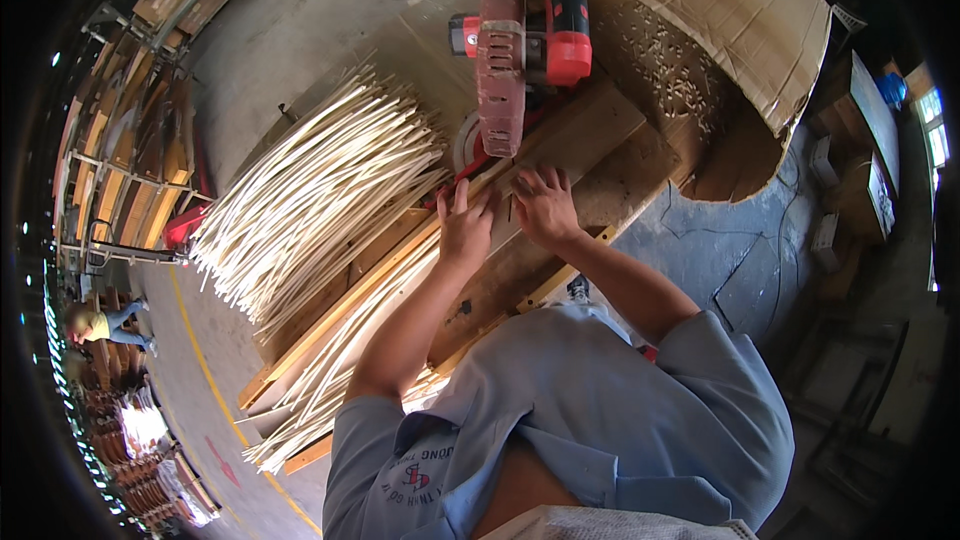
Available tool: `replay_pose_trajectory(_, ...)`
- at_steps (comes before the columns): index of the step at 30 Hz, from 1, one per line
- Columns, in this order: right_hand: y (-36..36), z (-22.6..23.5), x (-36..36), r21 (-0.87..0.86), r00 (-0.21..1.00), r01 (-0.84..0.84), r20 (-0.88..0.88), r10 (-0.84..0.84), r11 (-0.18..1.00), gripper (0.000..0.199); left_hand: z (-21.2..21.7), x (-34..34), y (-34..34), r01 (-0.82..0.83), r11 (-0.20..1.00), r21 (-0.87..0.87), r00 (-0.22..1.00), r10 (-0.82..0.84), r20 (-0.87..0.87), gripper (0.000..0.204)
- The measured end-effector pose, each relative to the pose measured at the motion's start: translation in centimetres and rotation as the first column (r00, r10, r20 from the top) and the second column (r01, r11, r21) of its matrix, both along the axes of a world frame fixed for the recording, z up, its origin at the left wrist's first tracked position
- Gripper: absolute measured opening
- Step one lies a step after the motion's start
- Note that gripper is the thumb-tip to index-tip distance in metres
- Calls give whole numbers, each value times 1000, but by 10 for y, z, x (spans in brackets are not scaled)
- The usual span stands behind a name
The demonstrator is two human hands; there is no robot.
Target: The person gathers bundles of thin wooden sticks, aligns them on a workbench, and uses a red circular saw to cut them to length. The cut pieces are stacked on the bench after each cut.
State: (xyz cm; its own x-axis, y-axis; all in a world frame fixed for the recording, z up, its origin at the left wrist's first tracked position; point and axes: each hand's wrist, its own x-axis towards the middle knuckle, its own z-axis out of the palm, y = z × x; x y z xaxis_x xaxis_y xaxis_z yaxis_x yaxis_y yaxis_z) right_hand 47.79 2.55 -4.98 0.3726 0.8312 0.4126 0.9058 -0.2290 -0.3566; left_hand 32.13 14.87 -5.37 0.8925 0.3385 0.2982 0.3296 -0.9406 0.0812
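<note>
My left hand (467,230) is closed over the upper end of a bundle of thin pale wooden rods (372,300), which runs down under my left forearm along a wooden rail. My right hand (547,208) lies on the wooden board (590,130) just right of it, its fingers spread and nothing visible in them. Ahead of both hands stands a red and black miter saw (500,70). Its dusty guard hides most of the blade, and the left fingertips are close to the saw's red base. Whatever lies under my palms is hidden.
A large heap of thin rods (320,190) lies left of the saw. Behind the saw, a curved cardboard sheet (720,30) holds small wooden offcuts (670,60). Racks of wood pieces (130,150) stand far left, where another person (105,325) is walking. Boxes (850,180) stand at right.
</note>
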Motion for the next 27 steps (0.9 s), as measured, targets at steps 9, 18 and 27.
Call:
replay_pose_trajectory(9,29,-1,81,-384,783,-7,-576,-234,923,49,3,4,-4,18,1000,-17,998,-19,-62,51)
replay_pose_trajectory(18,52,7,77,-443,849,-130,-512,-131,887,50,2,-7,-2,-18,999,-48,994,13,-112,51)
replay_pose_trajectory(27,63,7,77,-587,856,-182,-489,-166,789,44,-1,-9,-1,-13,997,-77,997,8,-71,44)
